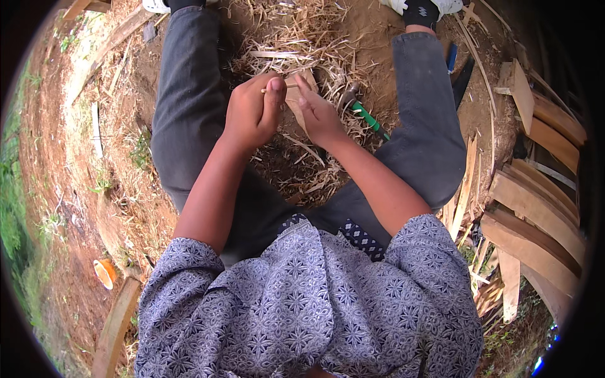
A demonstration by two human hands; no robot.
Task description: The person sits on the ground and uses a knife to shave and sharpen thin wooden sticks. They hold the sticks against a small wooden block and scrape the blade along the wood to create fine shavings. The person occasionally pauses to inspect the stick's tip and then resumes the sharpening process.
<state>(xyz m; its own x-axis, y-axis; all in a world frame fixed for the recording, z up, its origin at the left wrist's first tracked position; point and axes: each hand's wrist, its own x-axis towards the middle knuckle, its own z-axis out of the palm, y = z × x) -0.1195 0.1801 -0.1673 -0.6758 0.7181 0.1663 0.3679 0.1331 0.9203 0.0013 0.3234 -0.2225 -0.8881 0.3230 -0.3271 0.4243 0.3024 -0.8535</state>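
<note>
I sit on bare earth with my knees apart, dark trousers on both legs. My left hand is closed around a thin wooden stick whose pale tip pokes out to the right of my thumb. My right hand grips a flat pale piece of wood held upright between both hands. The two hands are close together above a heap of wood shavings. What lies under the palms is hidden.
A tool with a green handle lies on the shavings by my right knee. Stacked wooden planks fill the right side. A small orange cup sits on the dirt at lower left, next to a board. Grass edges the far left.
</note>
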